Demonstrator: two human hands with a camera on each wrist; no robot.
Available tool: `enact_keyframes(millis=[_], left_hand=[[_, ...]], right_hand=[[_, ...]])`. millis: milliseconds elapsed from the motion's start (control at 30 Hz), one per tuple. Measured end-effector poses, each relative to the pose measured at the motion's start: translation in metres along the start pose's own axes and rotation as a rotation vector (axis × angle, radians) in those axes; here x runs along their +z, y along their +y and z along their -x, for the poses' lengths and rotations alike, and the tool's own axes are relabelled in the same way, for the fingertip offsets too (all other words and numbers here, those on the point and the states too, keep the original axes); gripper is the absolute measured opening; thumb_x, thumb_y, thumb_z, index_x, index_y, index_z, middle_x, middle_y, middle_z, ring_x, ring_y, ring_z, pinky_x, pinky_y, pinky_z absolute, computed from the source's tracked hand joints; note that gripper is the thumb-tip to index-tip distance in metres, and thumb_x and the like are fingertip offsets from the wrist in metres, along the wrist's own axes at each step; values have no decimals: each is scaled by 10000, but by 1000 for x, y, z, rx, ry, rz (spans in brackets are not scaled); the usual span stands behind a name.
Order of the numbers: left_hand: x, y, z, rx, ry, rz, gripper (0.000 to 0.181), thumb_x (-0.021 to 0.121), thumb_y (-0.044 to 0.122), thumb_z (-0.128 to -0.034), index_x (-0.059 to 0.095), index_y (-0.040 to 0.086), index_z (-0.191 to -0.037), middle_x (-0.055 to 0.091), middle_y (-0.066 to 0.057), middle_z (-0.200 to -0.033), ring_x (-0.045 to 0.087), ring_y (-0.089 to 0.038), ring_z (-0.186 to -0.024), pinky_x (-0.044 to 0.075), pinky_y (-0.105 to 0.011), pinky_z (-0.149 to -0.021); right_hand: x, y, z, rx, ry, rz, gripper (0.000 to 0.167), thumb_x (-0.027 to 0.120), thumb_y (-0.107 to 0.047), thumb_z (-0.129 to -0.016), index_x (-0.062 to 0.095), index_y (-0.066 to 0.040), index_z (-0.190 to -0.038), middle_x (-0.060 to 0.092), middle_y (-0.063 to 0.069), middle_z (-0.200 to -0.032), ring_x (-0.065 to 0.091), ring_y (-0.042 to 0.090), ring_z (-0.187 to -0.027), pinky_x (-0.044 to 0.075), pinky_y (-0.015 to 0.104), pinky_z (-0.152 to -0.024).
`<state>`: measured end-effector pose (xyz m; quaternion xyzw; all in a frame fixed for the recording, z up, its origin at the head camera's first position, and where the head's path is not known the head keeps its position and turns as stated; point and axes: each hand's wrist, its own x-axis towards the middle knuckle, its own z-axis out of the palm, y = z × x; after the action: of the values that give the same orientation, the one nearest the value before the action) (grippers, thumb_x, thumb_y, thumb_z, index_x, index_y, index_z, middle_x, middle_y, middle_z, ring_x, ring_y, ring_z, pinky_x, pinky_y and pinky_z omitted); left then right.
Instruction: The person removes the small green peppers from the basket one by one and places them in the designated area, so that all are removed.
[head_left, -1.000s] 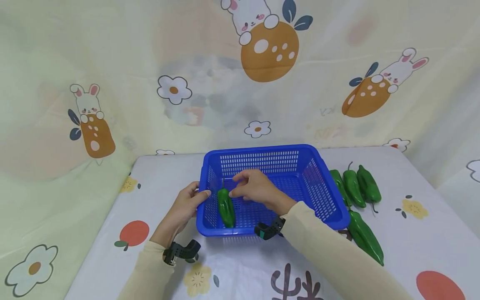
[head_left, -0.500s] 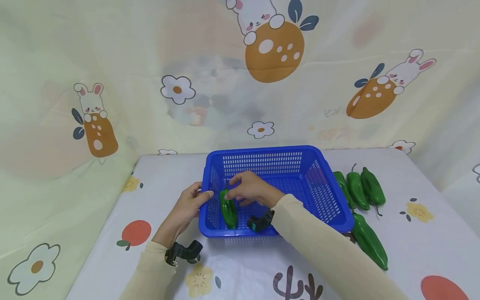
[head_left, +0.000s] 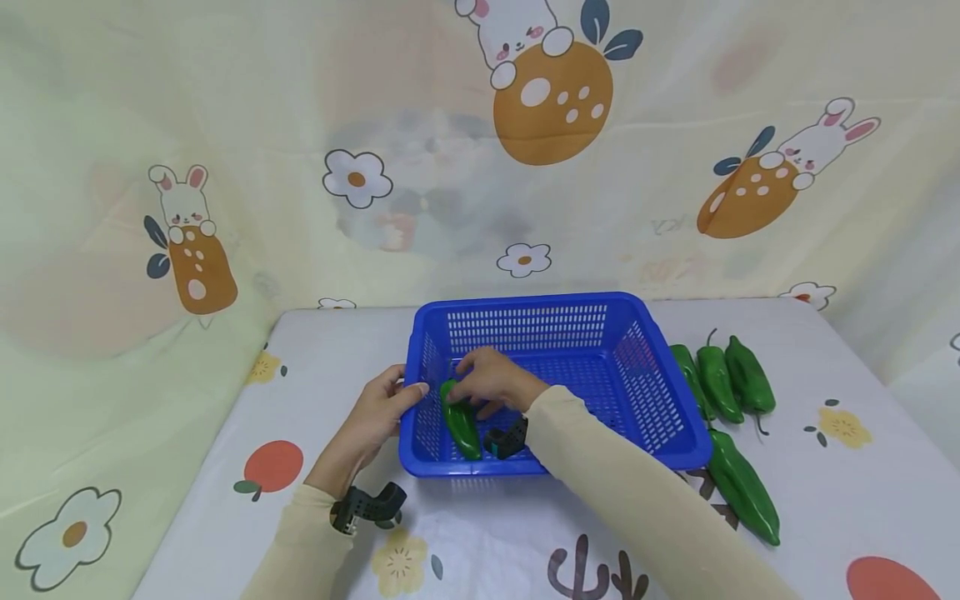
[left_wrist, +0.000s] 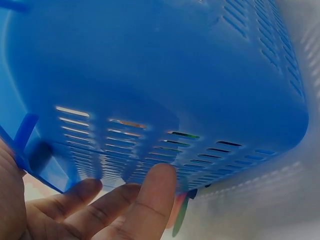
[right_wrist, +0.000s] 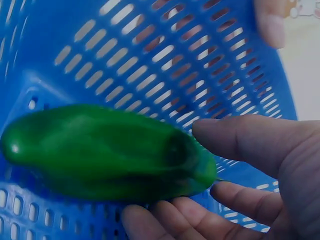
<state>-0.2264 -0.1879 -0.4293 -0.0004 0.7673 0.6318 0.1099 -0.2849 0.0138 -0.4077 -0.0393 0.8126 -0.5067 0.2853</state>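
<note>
A blue plastic basket (head_left: 525,304) with slotted walls stands on the table. Inside, along its left wall, lies a glossy green pepper (head_left: 461,432). My right hand (head_left: 491,382) reaches in and holds the pepper near its stem end; in the right wrist view the thumb (right_wrist: 235,137) lies on one side and the fingers (right_wrist: 175,222) on the other. My left hand (head_left: 378,410) grips the basket's left rim, thumb over the edge. From the left wrist view, its fingers (left_wrist: 150,200) lie against or just under the basket's outer wall (left_wrist: 125,60).
To the right of the basket lie several more green peppers: one half hidden by the rim (head_left: 692,379), two beside it (head_left: 718,385) (head_left: 750,377), and a longer pepper (head_left: 742,487) nearer me. A printed cloth (head_left: 315,342) covers the table; a patterned curtain (head_left: 420,100) hangs behind.
My right hand has moved slightly left and down onto the pepper, which has turned so its lower tip points further right. The left hand keeps its hold on the rim.
</note>
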Motion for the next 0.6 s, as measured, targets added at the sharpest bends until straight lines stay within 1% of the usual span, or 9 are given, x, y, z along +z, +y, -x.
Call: enact_keyframes(millis=[167, 300, 500, 600], left_hand=[[0, -1, 0, 5, 1, -1, 466, 577, 226, -1046, 509, 36, -1466, 687, -256, -1259, 733, -360, -1072, 634, -481, -864], [1, -2, -1, 3, 0, -4, 461, 574, 226, -1049, 509, 40, -1466, 688, -252, -1261, 732, -362, -1078, 632, -485, -872], [2, -3, -1, -9, 20, -7, 445, 582, 231, -1045, 528, 71, -1457, 701, -221, -1247, 736, -345, -1070, 632, -485, -871], [1, -3, -1, -4, 16, -8, 447, 579, 231, -1044, 526, 64, -1455, 699, -230, -1243, 736, -350, -1066, 633, -485, -867]], right_hand=[[5, 2, -3, -6, 15, 62, 605, 820, -37, -827, 579, 90, -1367, 719, 200, -1099, 723, 358, -961, 654, 445, -691], [6, 1, -3, 2, 19, 100, 566, 833, -44, -817, 611, 87, -1321, 731, 180, -1053, 737, 332, -922, 654, 438, -682], [7, 1, -4, 4, 16, 114, 406, 843, -44, -816, 677, 59, -1172, 733, 140, -979, 729, 285, -874, 654, 437, -696], [7, 2, -5, -7, 20, 111, 348, 850, -39, -806, 688, 41, -1102, 727, 133, -958, 719, 267, -850, 655, 435, -701]])
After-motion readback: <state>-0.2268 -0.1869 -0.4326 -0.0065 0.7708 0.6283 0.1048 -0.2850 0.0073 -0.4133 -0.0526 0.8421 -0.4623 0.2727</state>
